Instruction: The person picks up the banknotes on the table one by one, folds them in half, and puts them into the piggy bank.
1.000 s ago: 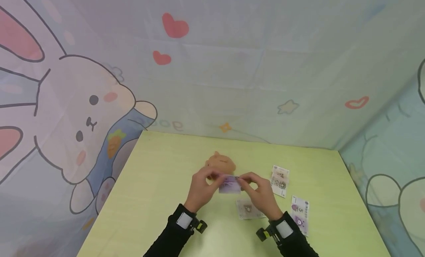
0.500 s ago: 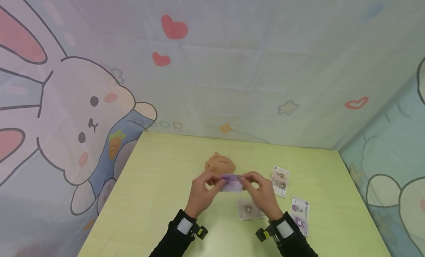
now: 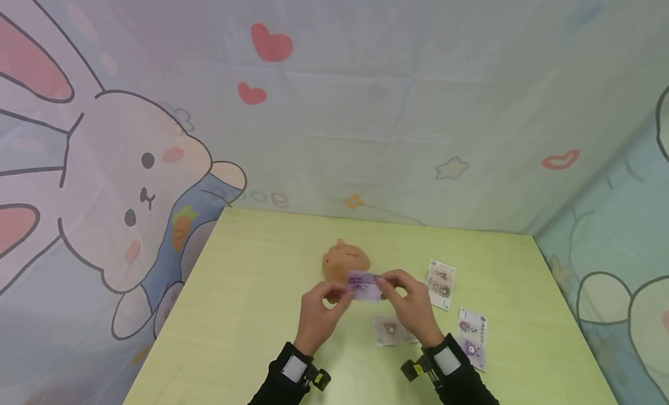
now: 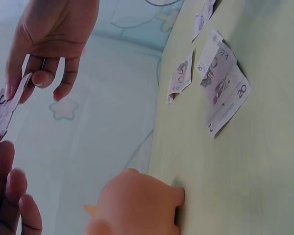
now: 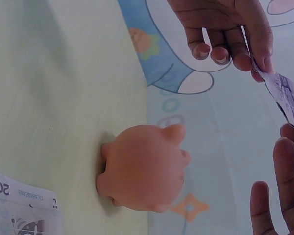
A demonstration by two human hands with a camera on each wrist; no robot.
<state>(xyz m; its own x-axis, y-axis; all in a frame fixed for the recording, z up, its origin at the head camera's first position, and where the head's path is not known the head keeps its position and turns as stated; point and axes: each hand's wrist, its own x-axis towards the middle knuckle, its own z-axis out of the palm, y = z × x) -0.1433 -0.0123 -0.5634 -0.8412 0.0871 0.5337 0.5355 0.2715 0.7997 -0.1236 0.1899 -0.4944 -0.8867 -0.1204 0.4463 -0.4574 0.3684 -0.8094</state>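
Observation:
Between my two hands a purple toy banknote [image 3: 364, 286] is held up off the table, showing creases. My left hand [image 3: 320, 316] pinches its left edge with thumb and forefinger; my right hand [image 3: 412, 307] pinches the right edge the same way. In the left wrist view the banknote [image 4: 4, 110] appears at the far left, with the right hand [image 4: 54, 36] above it. Just beyond the note stands an orange piggy bank [image 3: 345, 260], partly overlapped by it in the head view. In the right wrist view the piggy bank [image 5: 146, 169] is seen whole.
One 20 note [image 3: 441, 286] lies right of the piggy bank. A second note [image 3: 392, 330] sits below the right hand, and a purple 5 note [image 3: 473, 338] lies near the right sleeve. The yellow-green table [image 3: 261, 265] meets a cartoon-printed cloth [image 3: 355, 132] behind.
My left hand has drawn slightly toward me, its fingers now at the note's left edge. More of the purple note shows, looking flatter. The right hand has barely moved.

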